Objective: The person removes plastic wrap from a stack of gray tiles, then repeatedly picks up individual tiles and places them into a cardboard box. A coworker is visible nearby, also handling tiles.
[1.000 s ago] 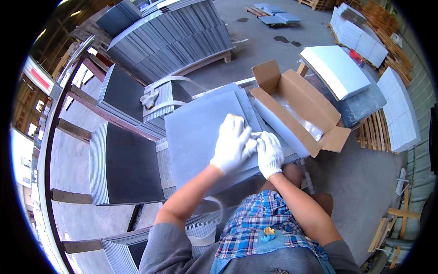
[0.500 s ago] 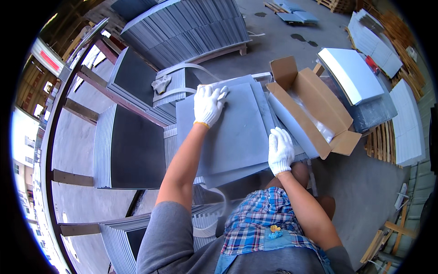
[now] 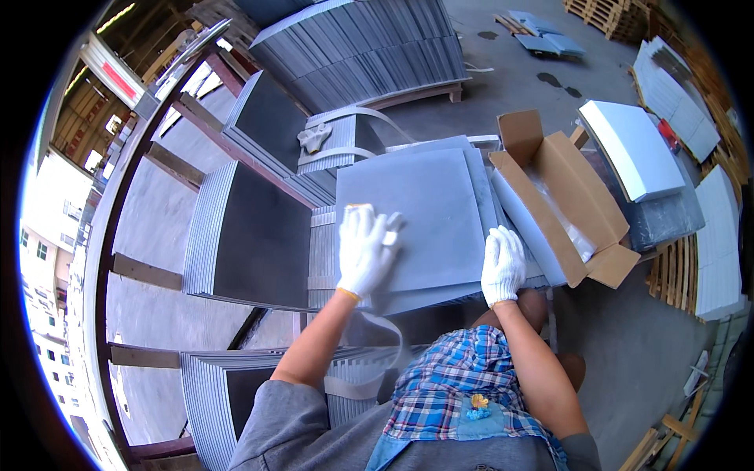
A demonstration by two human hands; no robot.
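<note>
Before me lies a small pile of square grey stone tiles [image 3: 428,184], a little out of line with one another. My left hand [image 3: 365,247], in a white knitted glove, is over the near left part of the top tile. Its fingers are stretched and somewhat apart, slightly smeared by motion, and I see nothing held. At the pile's near right edge rests my right hand [image 3: 503,263], gloved alike, its fingers straight and laid along the tile edge. Just right of it stands an open cardboard box [image 3: 581,188] with clear plastic inside.
Stacks of dark tiles [image 3: 263,235] stand on edge at the left along a metal frame [image 3: 100,259]. A bigger tile stack [image 3: 361,59] rises behind. White foam blocks [image 3: 632,149] lie right of the box. A crumpled glove [image 3: 314,138] tops a strapped stack.
My left hand has slid from the far part of the top tile toward me. My right hand stays at the right edge. The whole view has shifted a little.
</note>
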